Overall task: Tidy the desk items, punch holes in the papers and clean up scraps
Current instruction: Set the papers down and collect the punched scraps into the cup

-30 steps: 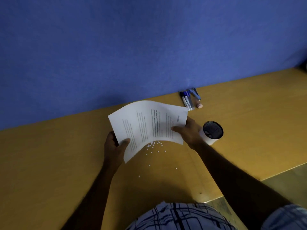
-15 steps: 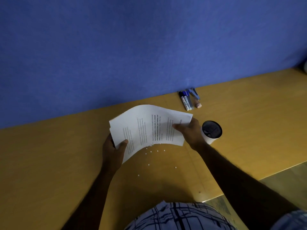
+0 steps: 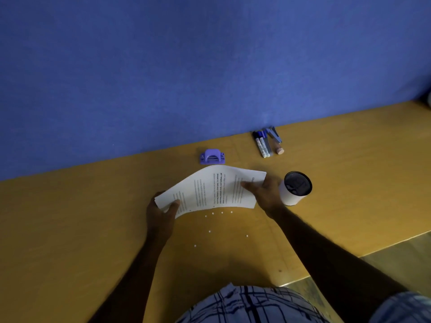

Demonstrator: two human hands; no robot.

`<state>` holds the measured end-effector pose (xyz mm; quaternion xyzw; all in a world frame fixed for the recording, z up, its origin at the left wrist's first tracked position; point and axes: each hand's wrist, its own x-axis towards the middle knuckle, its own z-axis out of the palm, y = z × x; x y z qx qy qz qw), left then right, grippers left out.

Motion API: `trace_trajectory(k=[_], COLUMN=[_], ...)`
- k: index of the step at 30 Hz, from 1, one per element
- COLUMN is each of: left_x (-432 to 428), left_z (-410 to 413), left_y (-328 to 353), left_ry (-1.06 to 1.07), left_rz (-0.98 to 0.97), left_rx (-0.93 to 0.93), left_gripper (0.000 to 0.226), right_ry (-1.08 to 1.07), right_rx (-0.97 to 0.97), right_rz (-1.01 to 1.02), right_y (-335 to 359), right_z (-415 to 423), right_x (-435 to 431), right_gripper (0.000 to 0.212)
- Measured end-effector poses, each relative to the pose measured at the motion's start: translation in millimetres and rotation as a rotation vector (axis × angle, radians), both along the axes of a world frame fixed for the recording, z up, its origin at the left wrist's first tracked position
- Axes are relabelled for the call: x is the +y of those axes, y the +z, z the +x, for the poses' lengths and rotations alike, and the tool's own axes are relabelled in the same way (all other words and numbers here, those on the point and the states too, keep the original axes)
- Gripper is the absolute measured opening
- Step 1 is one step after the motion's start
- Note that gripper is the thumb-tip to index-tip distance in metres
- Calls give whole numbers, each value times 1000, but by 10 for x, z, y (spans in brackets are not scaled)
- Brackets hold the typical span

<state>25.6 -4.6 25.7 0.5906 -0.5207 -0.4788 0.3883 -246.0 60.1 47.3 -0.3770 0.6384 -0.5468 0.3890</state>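
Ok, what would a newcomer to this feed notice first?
The bowed sheaf of printed papers stands out, held over the middle of the desk, left hand gripping its near-left corner, right hand pinching its right edge. Just below it, small white punch scraps dot the desk. Behind the papers a purple hole punch sits by the blue partition, and a mesh pen cup stands beside the right hand.

The tabletop (image 3: 70, 229) is smooth, yellow-brown wood-look laminate with a faint sheen. Filling the upper frame, the blue partition (image 3: 163, 66) looks like matt, finely textured cloth. The papers (image 3: 210, 190) are thin, matt white sheets that bend limply. The hole punch (image 3: 212, 156) looks like smooth purple plastic. The cup (image 3: 295, 188), right of centre, shows dark mesh inside a smooth white wall.
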Motion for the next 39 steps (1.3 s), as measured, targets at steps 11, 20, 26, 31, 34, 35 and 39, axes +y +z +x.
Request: trace_trajectory(k=[11, 20, 26, 31, 34, 35, 39], left_x=[-295, 305, 579, 531, 478, 457, 357], left_z=[154, 314, 235, 364, 545, 623, 1024], left_y=[323, -25, -75, -60, -44, -39, -72], left_ry=[10, 115, 18, 80, 75, 66, 27], left_rz=[-204, 395, 382, 356, 273, 249, 216], left_rx=[-40, 133, 196, 199, 133, 109, 10], left_gripper=[45, 34, 27, 26, 20, 18, 18], right_ry=[51, -59, -113, -103, -37, -14, -1], right_rx=[-162, -490, -765, -844, -821, -805, -730], right_rz=[-86, 6, 128, 168, 190, 206, 279], right_y=[218, -79, -263, -358, -382, -397, -470], right_z=[-219, 87, 455, 730, 858, 907, 1118], right_x=[-112, 26, 79, 82, 97, 103, 125], right_gripper=[24, 30, 53, 50, 51, 52, 53])
